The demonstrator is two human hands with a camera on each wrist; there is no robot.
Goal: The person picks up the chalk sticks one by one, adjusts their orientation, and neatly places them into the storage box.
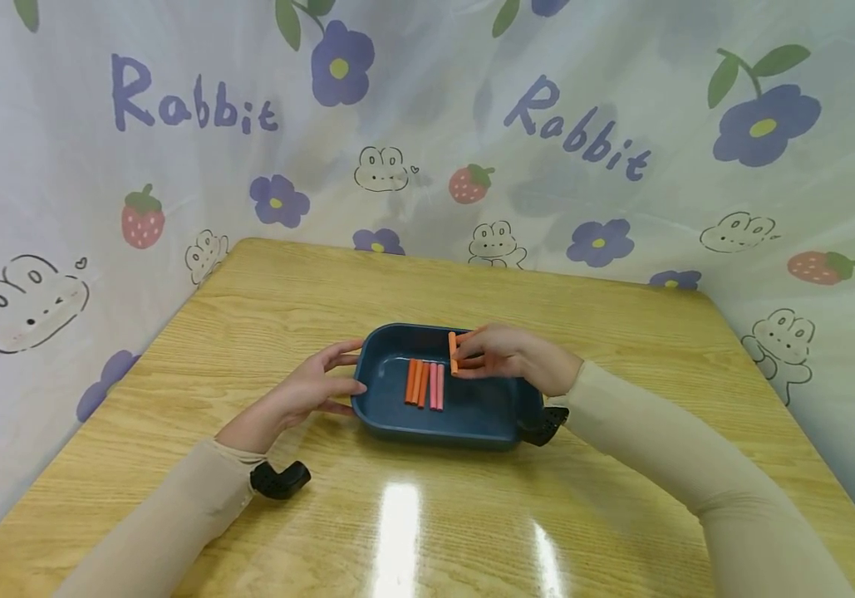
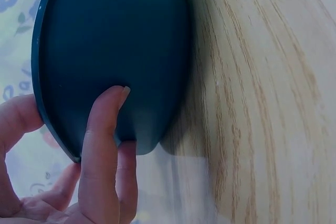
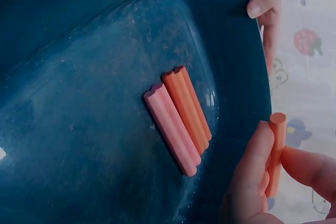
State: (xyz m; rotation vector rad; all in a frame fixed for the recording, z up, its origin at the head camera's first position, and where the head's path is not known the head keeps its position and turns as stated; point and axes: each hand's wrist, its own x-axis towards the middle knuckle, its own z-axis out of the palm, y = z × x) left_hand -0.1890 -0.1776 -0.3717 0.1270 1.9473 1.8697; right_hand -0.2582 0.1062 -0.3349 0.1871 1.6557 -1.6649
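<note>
A dark blue rectangular tray (image 1: 479, 415) sits on the table. My left hand (image 1: 315, 382) holds its left end, the digits spread about the rim and outer wall (image 2: 152, 66). Above the tray's far side, my right hand (image 1: 505, 353) pinches an orange chalk stick (image 3: 276, 153) between thumb and fingers. That stick is raised off the tray floor and stands roughly upright in the right wrist view. Inside the tray lie orange chalk sticks (image 1: 417, 382), side by side, with two pink chalk sticks (image 3: 172, 129) next to them on the right.
The wooden table (image 1: 307, 291) extends around the tray on all sides. A printed curtain (image 1: 434, 108) hangs behind the table and along both sides. Black wrist devices (image 1: 280, 480) are on both cuffs, the right one close to the tray's near right corner.
</note>
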